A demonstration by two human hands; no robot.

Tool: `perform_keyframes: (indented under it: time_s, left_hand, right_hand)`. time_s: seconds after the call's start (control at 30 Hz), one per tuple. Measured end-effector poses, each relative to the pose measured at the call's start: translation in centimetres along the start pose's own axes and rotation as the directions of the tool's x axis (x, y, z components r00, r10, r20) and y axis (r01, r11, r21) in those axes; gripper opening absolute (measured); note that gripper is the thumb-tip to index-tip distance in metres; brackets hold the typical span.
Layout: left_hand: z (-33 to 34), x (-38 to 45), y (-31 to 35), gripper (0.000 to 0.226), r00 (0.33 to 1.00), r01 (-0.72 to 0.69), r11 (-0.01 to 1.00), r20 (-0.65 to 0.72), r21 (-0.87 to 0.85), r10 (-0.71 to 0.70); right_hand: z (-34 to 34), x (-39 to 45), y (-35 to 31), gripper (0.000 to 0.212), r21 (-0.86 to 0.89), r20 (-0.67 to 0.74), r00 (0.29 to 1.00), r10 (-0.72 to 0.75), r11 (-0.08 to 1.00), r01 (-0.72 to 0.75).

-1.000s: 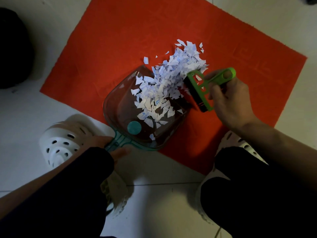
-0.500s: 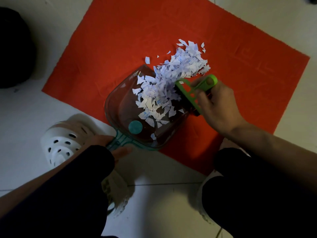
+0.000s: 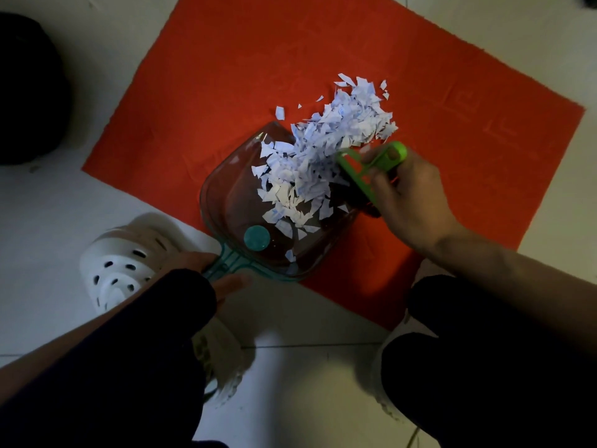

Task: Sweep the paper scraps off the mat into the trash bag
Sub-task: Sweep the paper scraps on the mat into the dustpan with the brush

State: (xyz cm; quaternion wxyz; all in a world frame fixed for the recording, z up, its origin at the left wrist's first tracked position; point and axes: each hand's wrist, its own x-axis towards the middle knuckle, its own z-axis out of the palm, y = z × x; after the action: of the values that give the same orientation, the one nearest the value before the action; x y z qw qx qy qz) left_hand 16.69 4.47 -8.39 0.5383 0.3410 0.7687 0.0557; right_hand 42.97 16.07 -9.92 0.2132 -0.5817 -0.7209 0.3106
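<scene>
**Brush pushes scraps deeper into the dustpan**

Since the earlier frames, the green brush (image 3: 365, 171) has moved from beside the dustpan's open edge inward over its mouth, and more of the paper scraps (image 3: 323, 156) now lie inside the pan.

The right hand (image 3: 410, 195) grips the brush, fingers (image 3: 376, 173) curled round its green handle, at the right side of the dustpan (image 3: 232, 202). The scraps form a pile running from the dustpan's floor out over its far lip onto the red mat (image 3: 226, 76); a few loose pieces lie on the mat just beyond the lip. The dustpan is clear with a teal rim and sits on the near edge of the mat, its handle (image 3: 223, 263) sticking out over the floor (image 3: 48, 205). The left hand (image 3: 213, 273) holds that handle, thumb and fingers clamped on either side, though a dark sleeve hides most of it. A white shoe (image 3: 119, 263) stands left of the dustpan's handle. A dark shape (image 3: 26, 92), possibly the trash bag, sits on the floor far left of the dustpan.
</scene>
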Motion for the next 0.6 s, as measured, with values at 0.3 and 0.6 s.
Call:
perform_keyframes:
  time_s: [0.3,0.6]
  left_hand:
    - [0.0,-0.1,0.2,0.04,1.0,-0.021,1.0,-0.01,0.002,0.021]
    - [-0.2,0.1,0.0,0.04,1.0,-0.012,1.0,0.008,0.01,0.012]
  right_hand:
    - [-2.4,-0.8,1.9,0.028,0.081,-0.196,0.974,0.111,0.992,-0.097]
    - [-2.9,-1.5,5.0,0.034,-0.009,-0.288,0.933,0.216,0.973,-0.229]
